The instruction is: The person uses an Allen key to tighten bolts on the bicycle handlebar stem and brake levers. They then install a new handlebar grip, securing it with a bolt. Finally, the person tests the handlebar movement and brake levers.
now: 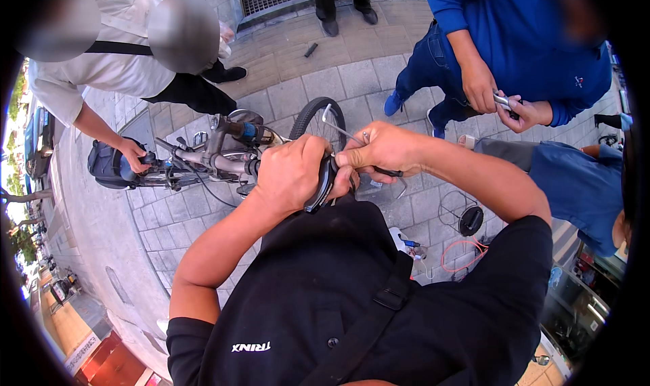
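My left hand (292, 171) is closed around a black part with a curved edge (321, 188), perhaps a bicycle saddle. Close beside it, my right hand (387, 147) has its fingers wrapped round a silver bent hex key (336, 124), whose short end points up and away. A dark handle and a second bent metal rod (403, 188) show below the right fingers. My right thumb and fingertips meet the black part near the left hand. Just beyond and to the left stands a bicycle (215, 159); my hands hide where the part joins.
At left, a person in white (128, 81) reaches to a black bag (112, 164) by the bicycle. A person in blue (514, 40) holds a metal object (502, 101) at right. An orange cord (464, 245) and black disc-shaped thing (470, 220) lie on the paving.
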`<control>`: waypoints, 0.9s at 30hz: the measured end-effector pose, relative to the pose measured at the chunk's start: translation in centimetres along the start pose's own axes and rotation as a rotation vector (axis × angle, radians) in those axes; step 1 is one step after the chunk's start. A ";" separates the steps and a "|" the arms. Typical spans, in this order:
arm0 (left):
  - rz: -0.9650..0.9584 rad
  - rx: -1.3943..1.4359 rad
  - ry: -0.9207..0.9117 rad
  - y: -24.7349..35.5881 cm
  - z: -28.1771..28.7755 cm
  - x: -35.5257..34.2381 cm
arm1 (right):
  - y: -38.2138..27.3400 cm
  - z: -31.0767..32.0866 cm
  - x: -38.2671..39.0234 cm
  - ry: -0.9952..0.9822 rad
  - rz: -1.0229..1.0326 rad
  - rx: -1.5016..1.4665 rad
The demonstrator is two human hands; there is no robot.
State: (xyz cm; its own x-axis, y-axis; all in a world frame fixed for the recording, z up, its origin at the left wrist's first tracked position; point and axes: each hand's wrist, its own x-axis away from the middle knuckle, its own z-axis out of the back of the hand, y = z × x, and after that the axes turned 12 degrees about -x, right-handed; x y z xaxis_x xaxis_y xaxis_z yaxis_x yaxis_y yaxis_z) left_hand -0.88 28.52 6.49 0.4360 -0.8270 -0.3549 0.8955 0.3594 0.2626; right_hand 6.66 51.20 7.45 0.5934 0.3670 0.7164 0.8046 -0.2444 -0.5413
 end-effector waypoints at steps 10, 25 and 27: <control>0.072 0.072 -0.113 -0.4 0.5 -1.1 | 0.8 1.2 -0.1 -0.130 0.038 -0.132; 0.128 0.062 -0.072 -0.4 -0.2 -1.0 | 1.4 3.1 -1.7 -0.302 -0.031 -0.287; 0.129 0.064 -0.052 -0.3 -0.3 -1.0 | 0.9 2.8 -1.8 -0.257 -0.051 -0.251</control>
State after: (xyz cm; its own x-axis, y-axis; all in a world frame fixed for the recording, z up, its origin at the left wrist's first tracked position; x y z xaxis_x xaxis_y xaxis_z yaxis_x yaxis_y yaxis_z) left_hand -1.61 29.37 6.50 0.5401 -0.7977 -0.2684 0.8243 0.4371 0.3598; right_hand 6.30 52.84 4.46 0.5524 0.5906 0.5883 0.8328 -0.4209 -0.3595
